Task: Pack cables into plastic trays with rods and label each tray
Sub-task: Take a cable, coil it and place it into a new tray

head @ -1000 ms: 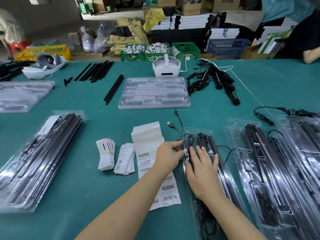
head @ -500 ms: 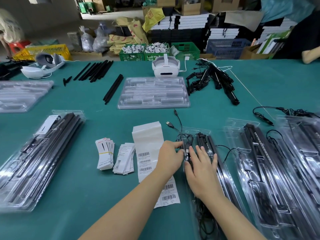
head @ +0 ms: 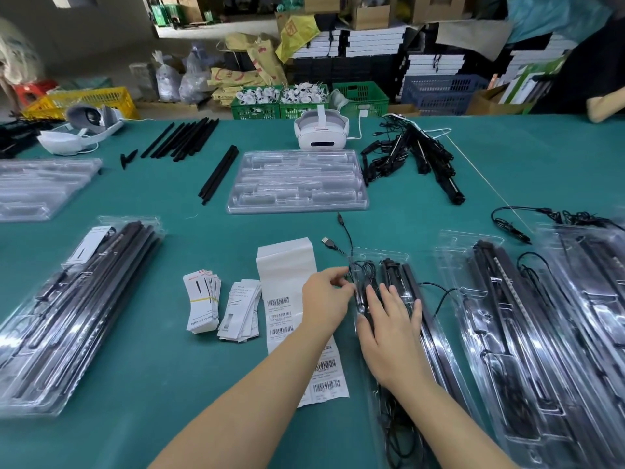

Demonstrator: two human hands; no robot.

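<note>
Head view: a person works at a green table (head: 142, 360), both hands on one clear plastic tray (head: 378, 262) near the front edge.
Tray contents: black rods (head: 411, 282) lie lengthwise in it; a black cable (head: 363, 269) is coiled at its far left corner, with the USB plug (head: 327, 242) trailing out onto the table.
Left hand (head: 326, 301): grip narrow, fingertips pinching the cable at the tray's left edge.
Right hand (head: 392, 328): fingers straight and spread, pressing flat on the rods and cable, holding nothing.
Step in hand: probably tucking the cable loops into the tray's recess.
Doing it well: keep the flat palm holding the rods seated while the left fingers feed the loops down; draw the loose plug end in before closing, so nothing gets caught in the seam.
Labels: a barcode label strip (head: 287, 299) lies just left of the tray, touching the left forearm; likely the next thing needed.
Elsewhere: packed trays (head: 67, 309) sit well to the left.
</note>
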